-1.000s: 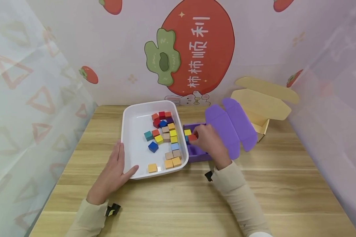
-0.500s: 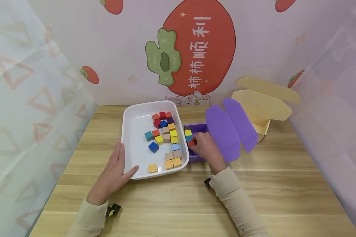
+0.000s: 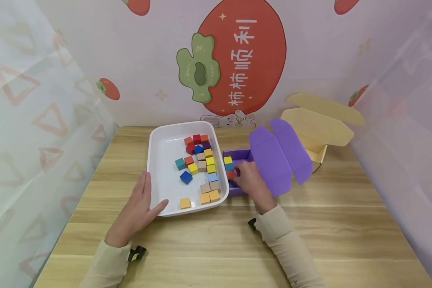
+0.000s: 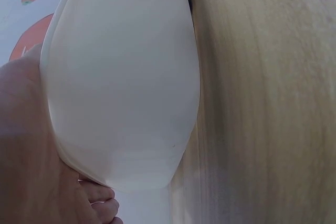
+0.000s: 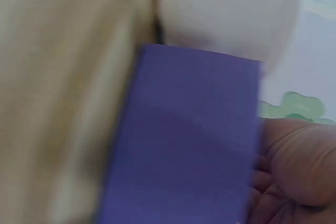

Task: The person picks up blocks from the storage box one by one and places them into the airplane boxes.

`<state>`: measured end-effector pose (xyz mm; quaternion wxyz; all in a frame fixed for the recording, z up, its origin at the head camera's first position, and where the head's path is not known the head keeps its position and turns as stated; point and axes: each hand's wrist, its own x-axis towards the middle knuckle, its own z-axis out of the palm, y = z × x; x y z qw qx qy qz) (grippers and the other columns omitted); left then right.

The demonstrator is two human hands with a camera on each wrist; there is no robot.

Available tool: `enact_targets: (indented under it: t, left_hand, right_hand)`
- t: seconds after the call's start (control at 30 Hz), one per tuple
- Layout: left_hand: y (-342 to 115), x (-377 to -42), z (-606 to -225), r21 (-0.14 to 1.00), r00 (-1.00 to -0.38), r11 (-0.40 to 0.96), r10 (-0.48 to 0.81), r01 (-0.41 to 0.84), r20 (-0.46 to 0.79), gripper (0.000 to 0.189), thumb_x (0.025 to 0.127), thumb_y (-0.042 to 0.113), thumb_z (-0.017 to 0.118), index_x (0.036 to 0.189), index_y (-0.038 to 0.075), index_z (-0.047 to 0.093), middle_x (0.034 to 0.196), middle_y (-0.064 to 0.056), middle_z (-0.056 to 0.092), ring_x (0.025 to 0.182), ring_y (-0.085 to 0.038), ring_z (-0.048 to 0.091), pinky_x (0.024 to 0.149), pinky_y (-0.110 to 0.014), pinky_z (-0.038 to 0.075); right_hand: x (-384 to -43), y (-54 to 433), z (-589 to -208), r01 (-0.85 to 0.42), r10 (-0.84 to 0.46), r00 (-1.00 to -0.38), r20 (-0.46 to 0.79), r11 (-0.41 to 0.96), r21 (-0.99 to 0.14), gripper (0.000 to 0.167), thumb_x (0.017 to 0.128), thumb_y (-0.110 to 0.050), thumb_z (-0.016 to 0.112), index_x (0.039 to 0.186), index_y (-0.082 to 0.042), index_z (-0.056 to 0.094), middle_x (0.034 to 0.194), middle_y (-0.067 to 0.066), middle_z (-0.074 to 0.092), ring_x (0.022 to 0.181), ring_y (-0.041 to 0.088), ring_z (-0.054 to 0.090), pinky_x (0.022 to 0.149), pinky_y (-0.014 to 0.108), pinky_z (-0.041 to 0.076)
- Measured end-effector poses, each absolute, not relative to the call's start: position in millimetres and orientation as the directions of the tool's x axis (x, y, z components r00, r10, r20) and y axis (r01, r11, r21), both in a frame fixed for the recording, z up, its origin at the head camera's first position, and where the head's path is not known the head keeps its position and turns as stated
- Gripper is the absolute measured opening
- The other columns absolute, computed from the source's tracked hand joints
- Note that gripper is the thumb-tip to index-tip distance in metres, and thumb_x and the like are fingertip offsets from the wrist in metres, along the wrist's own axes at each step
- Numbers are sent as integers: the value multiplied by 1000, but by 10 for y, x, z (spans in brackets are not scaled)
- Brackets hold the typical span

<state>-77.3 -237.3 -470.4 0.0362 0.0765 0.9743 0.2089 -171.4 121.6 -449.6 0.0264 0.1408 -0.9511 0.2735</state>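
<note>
My left hand [image 3: 136,204] rests at the near left corner of a white tray [image 3: 165,160], fingers along the outer side and thumb over the rim. Several coloured wooden cubes lie in the tray, among them a blue cube [image 3: 186,177] and a teal cube [image 3: 180,163]. Inside an open purple box [image 3: 239,192] to the right, my right hand [image 3: 251,180] pinches a red cube [image 3: 230,174]. That cube sits at the box's left wall, in line with a teal cube [image 3: 229,167] and a yellow cube [image 3: 228,160]. In the right wrist view a purple box wall [image 5: 184,135] hides the fingertips.
The purple lid [image 3: 273,160] is folded back to the right. Behind it stands an open tan cardboard box [image 3: 315,132] with its lid up. The wooden table [image 3: 209,248] meets a printed wall at the back.
My right hand has come nearer and down into the purple box with the red cube, uncovering the teal cube beside the yellow one. The left hand keeps its place on the tray.
</note>
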Motion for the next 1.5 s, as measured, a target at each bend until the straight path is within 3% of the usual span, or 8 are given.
enact_targets:
  t: [0.2, 0.4, 0.5, 0.87, 1.0, 1.1, 1.3, 1.5]
  left_hand:
    - [-2374, -787, -4707, 413, -985, 901, 165, 134, -41, 112, 101, 58, 61, 167, -1, -8, 178, -21, -10, 164, -45, 5, 126, -68, 25]
    - [-2388, -780, -4720, 415, -986, 900, 164, 132, -42, 113, 100, 57, 61, 167, -1, -8, 178, -21, -10, 164, -45, 4, 126, -69, 24]
    - [-2389, -780, -4731, 415, -985, 901, 164, 131, -44, 113, 100, 58, 61, 167, -1, -8, 178, -20, -11, 165, -45, 3, 126, -68, 24]
    - [-2380, -781, -4740, 410, -985, 902, 165, 132, -45, 113, 100, 58, 61, 167, -1, -7, 178, -20, -12, 164, -45, 3, 126, -69, 23]
    - [-2383, -775, -4734, 409, -985, 902, 167, 135, -43, 113, 100, 58, 61, 167, 0, -9, 178, -20, -12, 164, -45, 3, 127, -68, 23]
    - [-2385, -772, -4725, 413, -985, 899, 171, 146, -24, 112, 100, 58, 61, 167, -1, -8, 178, -21, -10, 164, -45, 4, 126, -68, 25]
    - [-2382, -773, -4722, 422, -984, 893, 179, 158, -11, 112, 101, 57, 61, 167, -2, -6, 178, -21, -11, 164, -45, 4, 126, -68, 25]
    - [-2386, -775, -4744, 421, -985, 895, 172, 147, -22, 112, 100, 57, 62, 167, -1, -7, 178, -19, -12, 165, -44, 4, 126, -68, 25]
  right_hand:
    - [-1683, 1203, -4198, -378, -322, -926, 199, 751, -541, 26, 87, -3, 83, 111, 5, 78, 101, 17, 79, 89, 29, 74, 79, 43, 64]
    - [-1653, 972, -3990, -450, -483, -870, 101, 692, -564, 43, 90, -13, 84, 130, 0, 74, 122, 16, 78, 111, 31, 76, 93, 43, 64]
    - [-1638, 786, -3993, -429, -507, -862, 24, 703, -567, 45, 92, -19, 83, 133, -3, 72, 125, 15, 77, 114, 31, 75, 91, 41, 65]
    - [-1616, 117, -4302, -347, -442, -896, -46, 758, -552, 36, 91, -24, 85, 122, -7, 77, 112, 7, 78, 91, 16, 68, 85, 25, 62]
    - [-1618, -28, -4373, -274, -364, -930, -56, 784, -557, 32, 91, -24, 85, 116, -6, 78, 91, 3, 73, 79, 15, 63, 71, 21, 55]
    - [-1616, -110, -4411, -236, -322, -945, -62, 800, -552, 30, 92, -25, 84, 115, -7, 77, 81, 1, 66, 76, 15, 62, 69, 21, 52]
    - [-1606, -224, -4488, -211, -281, -957, -69, 842, -496, 37, 93, -26, 83, 121, -5, 74, 91, 5, 71, 81, 15, 63, 80, 24, 59]
    - [-1611, -225, -4505, -198, -261, -964, -55, 838, -508, 36, 94, -27, 82, 122, -5, 74, 94, 5, 74, 81, 15, 65, 79, 24, 59]
